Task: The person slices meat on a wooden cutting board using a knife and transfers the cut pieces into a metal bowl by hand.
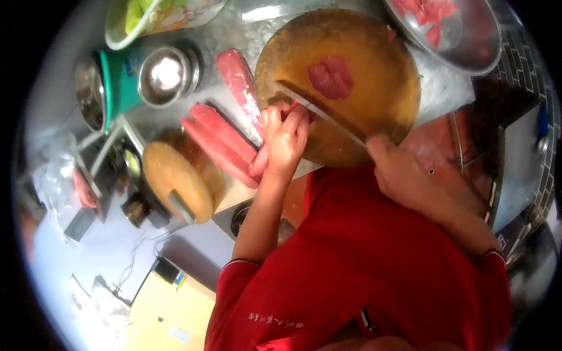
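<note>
My right hand (398, 169) is closed round the handle of a knife (328, 117), whose long blade slants across the lower left of a round wooden chopping board (386, 88). My left hand (284, 137) is curled at the board's left edge, right beside the blade, with its fingers closed on a piece of red meat mostly hidden under them. A small patch of sliced meat (331, 77) lies flat on the board, beyond the blade. Left of my left hand rest long strips of raw meat (219, 143) and a shiny long piece of meat (239, 79).
A metal bowl (468, 44) with pink meat stands at the upper right. On the left are a small steel bowl (161, 76), a green scale-like object (120, 82), and a second round wooden board (172, 175) with a blade on it. A white-rimmed container (120, 38) holds something green.
</note>
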A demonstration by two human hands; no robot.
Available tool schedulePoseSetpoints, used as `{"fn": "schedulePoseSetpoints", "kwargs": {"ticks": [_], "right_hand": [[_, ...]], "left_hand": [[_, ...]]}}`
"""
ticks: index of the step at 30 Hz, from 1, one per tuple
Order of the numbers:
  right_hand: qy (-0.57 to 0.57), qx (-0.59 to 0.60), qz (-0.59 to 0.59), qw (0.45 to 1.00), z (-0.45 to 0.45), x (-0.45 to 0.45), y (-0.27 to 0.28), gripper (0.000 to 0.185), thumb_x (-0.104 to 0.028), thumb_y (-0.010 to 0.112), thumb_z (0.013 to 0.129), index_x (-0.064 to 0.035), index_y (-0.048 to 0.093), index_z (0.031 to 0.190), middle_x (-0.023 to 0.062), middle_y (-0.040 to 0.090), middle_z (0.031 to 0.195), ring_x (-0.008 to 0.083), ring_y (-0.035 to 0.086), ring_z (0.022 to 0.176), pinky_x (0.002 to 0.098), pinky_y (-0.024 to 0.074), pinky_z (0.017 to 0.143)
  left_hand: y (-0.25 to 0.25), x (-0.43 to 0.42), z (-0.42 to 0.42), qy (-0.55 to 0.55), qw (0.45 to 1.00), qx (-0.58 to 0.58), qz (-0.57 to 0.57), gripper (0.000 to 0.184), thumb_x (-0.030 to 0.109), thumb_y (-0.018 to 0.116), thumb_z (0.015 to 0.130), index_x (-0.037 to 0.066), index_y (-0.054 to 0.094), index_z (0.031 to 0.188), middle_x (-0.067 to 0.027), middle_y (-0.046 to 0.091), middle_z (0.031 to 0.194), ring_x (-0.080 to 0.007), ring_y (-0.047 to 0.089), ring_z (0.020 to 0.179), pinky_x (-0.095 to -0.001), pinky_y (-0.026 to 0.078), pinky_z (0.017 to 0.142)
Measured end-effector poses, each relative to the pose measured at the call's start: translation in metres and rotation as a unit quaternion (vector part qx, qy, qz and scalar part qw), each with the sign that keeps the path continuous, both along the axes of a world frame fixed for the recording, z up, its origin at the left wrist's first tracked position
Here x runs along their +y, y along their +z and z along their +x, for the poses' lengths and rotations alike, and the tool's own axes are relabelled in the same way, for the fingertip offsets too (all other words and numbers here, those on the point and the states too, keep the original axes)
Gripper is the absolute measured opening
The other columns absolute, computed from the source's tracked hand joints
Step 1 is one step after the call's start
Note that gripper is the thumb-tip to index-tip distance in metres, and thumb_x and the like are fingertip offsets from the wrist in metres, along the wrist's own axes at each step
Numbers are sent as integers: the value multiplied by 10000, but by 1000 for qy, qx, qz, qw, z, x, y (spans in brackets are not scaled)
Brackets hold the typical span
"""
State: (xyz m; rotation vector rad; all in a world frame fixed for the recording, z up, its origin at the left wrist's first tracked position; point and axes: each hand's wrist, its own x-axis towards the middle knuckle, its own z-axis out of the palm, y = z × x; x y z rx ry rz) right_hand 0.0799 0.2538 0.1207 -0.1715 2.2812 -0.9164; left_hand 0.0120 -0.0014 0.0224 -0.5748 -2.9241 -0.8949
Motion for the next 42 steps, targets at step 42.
{"fn": "schedulePoseSetpoints", "kwargs": {"ticks": [42], "right_hand": [[-101, 35, -1, 994, -6, 16, -33, 285, 43, 511, 854, -5, 411, 1117, 321, 630, 1025, 541, 635, 910, 617, 503, 781]], "left_hand": [[8, -4, 18, -33, 998, 26, -50, 587, 106, 825, 746, 94, 604, 1289, -208, 583, 1236, -405, 565, 1090, -466, 487, 957]]}}
